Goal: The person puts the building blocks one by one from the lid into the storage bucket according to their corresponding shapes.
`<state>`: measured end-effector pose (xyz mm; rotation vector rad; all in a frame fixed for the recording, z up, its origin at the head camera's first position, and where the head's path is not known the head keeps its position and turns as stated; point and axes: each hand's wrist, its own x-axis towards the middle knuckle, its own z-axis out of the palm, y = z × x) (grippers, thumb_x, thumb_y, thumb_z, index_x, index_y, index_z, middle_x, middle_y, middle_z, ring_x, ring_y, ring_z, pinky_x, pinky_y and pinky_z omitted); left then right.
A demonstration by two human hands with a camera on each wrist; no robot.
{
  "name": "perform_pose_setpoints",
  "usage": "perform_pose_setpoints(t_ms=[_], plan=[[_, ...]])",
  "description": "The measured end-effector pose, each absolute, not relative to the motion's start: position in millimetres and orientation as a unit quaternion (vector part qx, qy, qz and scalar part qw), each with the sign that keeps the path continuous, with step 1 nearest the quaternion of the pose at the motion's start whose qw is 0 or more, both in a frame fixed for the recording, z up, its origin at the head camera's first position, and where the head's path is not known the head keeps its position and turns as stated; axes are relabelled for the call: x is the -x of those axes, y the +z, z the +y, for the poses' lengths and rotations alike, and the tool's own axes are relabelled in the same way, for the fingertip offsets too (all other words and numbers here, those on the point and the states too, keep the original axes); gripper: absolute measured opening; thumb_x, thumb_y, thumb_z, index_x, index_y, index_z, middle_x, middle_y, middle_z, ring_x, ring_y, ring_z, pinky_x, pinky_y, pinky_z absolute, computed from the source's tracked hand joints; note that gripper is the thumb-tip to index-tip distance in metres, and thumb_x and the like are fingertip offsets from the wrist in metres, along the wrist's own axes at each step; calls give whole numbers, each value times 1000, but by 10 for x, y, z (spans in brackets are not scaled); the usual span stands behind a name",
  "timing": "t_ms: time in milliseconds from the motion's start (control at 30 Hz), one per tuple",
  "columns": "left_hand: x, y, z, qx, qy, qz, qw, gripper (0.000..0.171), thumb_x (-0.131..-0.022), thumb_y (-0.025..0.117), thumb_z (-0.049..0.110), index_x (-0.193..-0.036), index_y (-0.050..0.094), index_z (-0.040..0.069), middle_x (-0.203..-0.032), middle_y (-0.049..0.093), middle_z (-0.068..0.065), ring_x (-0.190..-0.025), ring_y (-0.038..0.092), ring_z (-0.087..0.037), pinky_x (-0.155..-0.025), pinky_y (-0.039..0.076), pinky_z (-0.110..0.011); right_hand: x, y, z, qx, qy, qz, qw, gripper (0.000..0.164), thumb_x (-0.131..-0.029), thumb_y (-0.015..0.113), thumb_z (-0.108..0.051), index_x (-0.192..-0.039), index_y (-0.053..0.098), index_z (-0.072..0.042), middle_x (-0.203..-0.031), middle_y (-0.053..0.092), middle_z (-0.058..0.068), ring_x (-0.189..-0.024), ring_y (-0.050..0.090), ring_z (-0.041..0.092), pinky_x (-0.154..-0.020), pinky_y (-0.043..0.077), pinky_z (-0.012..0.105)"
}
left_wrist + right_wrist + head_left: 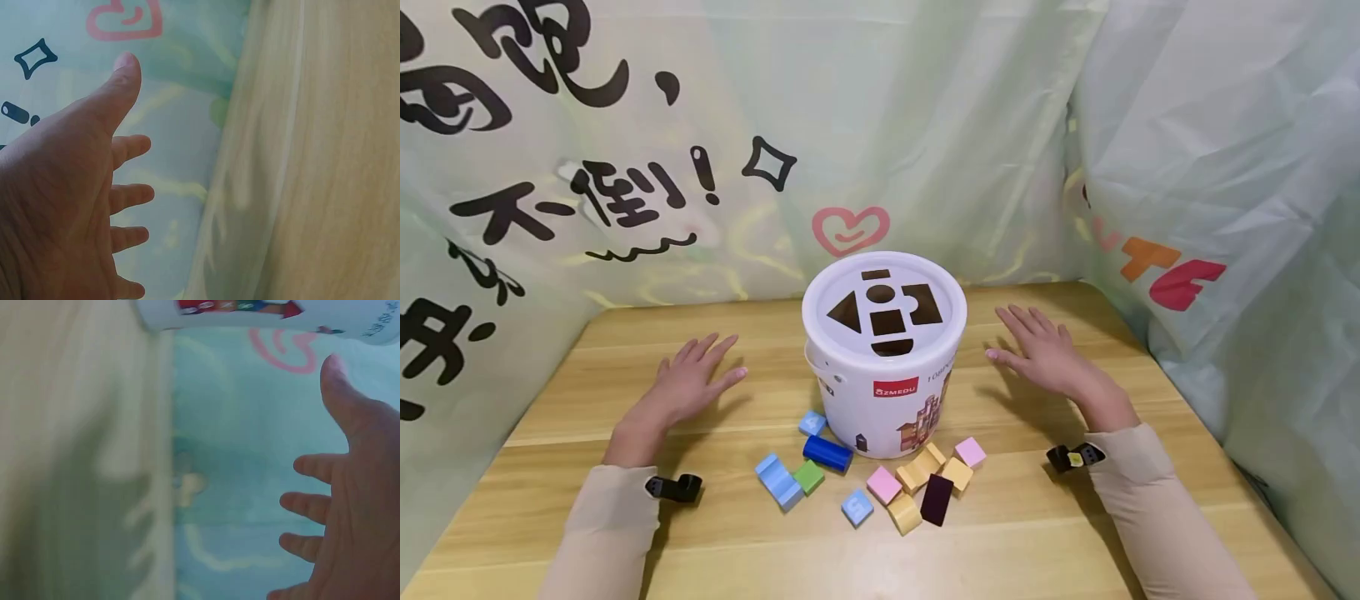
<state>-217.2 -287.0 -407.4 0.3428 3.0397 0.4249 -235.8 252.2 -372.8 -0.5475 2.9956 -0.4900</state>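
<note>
A white bucket [880, 400] stands upright on the wooden table, its lid [820, 312] on top with several shaped holes. My left hand [688, 383] hovers to the left of the bucket, fingers spread, holding nothing. To the right, my right hand [1045, 354] is likewise spread and touches no block. In front of the bucket lie several blocks: a dark blue cylinder [827, 454], a light blue notched block [779, 482], a green block [809, 477], a pink block [883, 485], a dark brown block [936, 500] and a yellow curved block [904, 514].
The wooden table [737, 550] runs back to a pale curtain [940, 125] with painted lettering and a heart. Behind my right arm hangs another curtain [1210, 167]. Each wrist wears a black camera, one at the left sleeve [610, 508].
</note>
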Motion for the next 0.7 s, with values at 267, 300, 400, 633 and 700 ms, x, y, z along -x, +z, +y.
perform_pose_setpoints(t_ms=[267, 300, 400, 633, 700], plan=[[2194, -4057, -2888, -117, 144, 982, 20, 78, -98, 36, 64, -157, 20, 14, -157, 17, -26, -140, 11, -54, -100, 8, -79, 2298, -3458, 2359, 297, -194, 931, -85, 78, -98, 55, -48, -157, 21, -10, -158, 21, 19, -146, 10, 40, -113, 13, 61], [2192, -4055, -2889, -119, 143, 982, 18, 78, -98, 36, 63, -157, 21, 14, -157, 18, -26, -140, 12, -53, -101, 9, -79, 2289, -3429, 2337, 313, -199, 924, -95, 77, -98, 55, -47, -157, 21, -10, -158, 22, 19, -146, 11, 40, -113, 14, 60], [2181, -4061, -2886, -133, 152, 979, 14, 77, -99, 38, 61, -156, 24, 12, -156, 21, -27, -140, 16, -51, -102, 11, -77, 2257, -3330, 2279, 355, -228, 899, -116, 80, -96, 52, -54, -157, 20, -13, -159, 22, 16, -146, 13, 37, -114, 16, 59], [2164, -4074, -2846, -180, 217, 959, 16, 73, -99, 47, 53, -154, 29, 9, -154, 28, -26, -139, 24, -47, -109, 19, -66, 2192, -3117, 2096, 443, -243, 845, -177, 94, -87, 40, -74, -157, 23, -13, -159, 25, 9, -146, 18, 31, -114, 22, 54], [2152, -4069, -2834, -192, 229, 954, 12, 70, -100, 49, 50, -153, 32, 8, -153, 32, -24, -139, 27, -45, -110, 21, -62, 2174, -3099, 2041, 458, -238, 834, -196, 92, -88, 40, -73, -155, 27, -11, -157, 29, 10, -144, 22, 32, -114, 23, 50]])
